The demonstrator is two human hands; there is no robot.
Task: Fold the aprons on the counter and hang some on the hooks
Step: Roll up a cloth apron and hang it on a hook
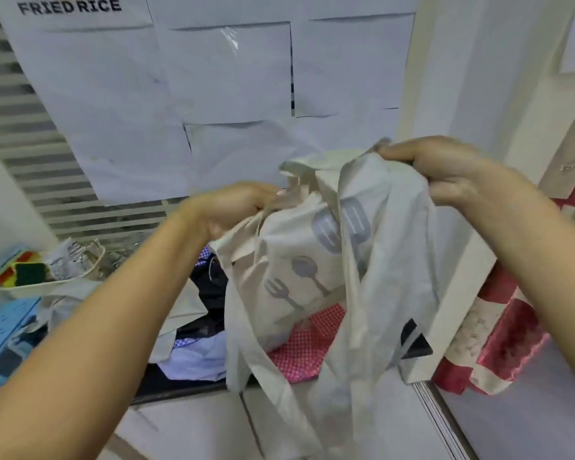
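From the head camera, two hands hold one cream apron [299, 270] up in the air above the surface [180, 391]. The left hand [236, 207] grips a bunched part of its upper edge with curled fingers. The right hand [445, 171], higher and well apart from the left, pinches another gathered fold of the same cloth. The apron hangs crumpled between them, and its front shows four grey printed utensils: one fork, one spoon and two spatulas. Its long ties trail down past the dark front edge of the surface.

Under it lies a heap of other aprons: one red dotted apron [309, 346] near the front edge, one dark apron [213, 293] behind it, one pale blue apron [196, 356] to the left, and one more cream apron [70, 293] farther left. At the right edge, a red and cream checked cloth [498, 336] hangs just beside the surface. A tray [34, 290] with sponges sits at the far left. White paper sheets [226, 71] cover the wall behind.
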